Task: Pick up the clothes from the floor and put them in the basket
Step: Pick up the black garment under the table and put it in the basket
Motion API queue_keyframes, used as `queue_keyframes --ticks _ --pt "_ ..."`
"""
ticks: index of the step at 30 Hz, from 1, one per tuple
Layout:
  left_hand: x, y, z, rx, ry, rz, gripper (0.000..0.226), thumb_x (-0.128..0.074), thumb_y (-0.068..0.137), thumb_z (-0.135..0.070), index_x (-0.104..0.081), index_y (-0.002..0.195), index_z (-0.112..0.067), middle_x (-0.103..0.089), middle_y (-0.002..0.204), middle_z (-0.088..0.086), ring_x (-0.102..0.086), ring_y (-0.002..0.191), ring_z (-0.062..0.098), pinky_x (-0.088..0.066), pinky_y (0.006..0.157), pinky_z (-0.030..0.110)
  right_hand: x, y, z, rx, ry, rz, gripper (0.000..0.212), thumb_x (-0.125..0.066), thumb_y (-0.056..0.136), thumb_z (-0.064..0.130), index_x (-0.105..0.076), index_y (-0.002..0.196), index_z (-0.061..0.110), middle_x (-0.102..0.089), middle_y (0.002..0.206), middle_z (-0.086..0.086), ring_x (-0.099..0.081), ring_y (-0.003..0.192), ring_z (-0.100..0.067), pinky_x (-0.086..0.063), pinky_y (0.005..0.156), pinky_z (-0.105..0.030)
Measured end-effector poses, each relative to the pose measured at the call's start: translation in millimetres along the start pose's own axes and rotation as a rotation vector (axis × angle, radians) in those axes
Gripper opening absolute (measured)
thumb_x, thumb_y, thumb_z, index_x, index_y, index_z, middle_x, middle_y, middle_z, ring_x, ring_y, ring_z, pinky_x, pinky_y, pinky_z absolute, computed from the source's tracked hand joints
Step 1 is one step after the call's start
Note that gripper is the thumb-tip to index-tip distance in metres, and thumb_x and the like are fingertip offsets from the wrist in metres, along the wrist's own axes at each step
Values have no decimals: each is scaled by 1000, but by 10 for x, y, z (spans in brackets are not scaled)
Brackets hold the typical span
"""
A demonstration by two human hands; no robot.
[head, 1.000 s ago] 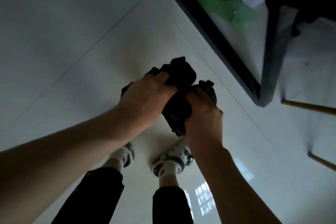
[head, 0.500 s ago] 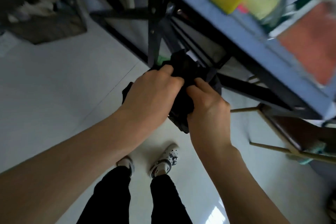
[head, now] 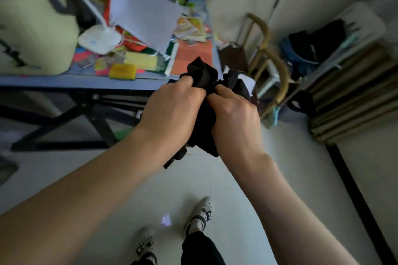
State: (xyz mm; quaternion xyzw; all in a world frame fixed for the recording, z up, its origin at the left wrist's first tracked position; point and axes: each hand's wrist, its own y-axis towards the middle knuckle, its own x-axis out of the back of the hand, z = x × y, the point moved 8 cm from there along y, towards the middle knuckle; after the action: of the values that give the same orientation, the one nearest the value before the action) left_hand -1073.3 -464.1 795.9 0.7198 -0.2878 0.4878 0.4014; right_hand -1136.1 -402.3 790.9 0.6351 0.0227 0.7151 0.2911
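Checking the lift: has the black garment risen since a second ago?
Yes. The black garment, gripped by both hands, was near the floor below the table frame; now it sits level with the blue tabletop.

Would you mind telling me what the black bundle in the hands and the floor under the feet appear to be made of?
Black bundle: soft matte fabric, probably knit or woven cloth; it crumples into folds between the left hand and the right hand. Floor: pale, smooth and glossy, likely tile; a small bright reflection shows near the shoes.
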Motion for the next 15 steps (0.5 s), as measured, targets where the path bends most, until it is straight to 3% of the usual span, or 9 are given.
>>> queue_keyframes --ticks 6,11,15 --pt "256 -20 -1219 -350 2 24 16 -63 74 -6 -60 82 -20 -47 79 4 -55 64 34 -36 49 38 961 -718 -513 -218 -158 -57 32 -70 57 -2 -45 67 16 -42 73 -2 -46 61 -30 -33 44 -31" --pt "266 -105 -2433 -573 -55 9 11 -61 76 -10 -59 80 -21 -45 76 3 -55 65 34 -26 51 33 1674 -1497 -1139 -416 -263 -105 47 -74 47 -3 -39 68 21 -38 75 4 -45 61 -26 -34 45 -31" --pt "234 -289 -3539 -760 -155 -4 7 -58 81 -15 -62 83 -20 -47 76 3 -55 64 32 -36 50 36 2260 -2258 -1689 -594 -377 -176 48 -74 50 -5 -38 68 22 -44 74 1 -45 60 -25 -30 47 -29"
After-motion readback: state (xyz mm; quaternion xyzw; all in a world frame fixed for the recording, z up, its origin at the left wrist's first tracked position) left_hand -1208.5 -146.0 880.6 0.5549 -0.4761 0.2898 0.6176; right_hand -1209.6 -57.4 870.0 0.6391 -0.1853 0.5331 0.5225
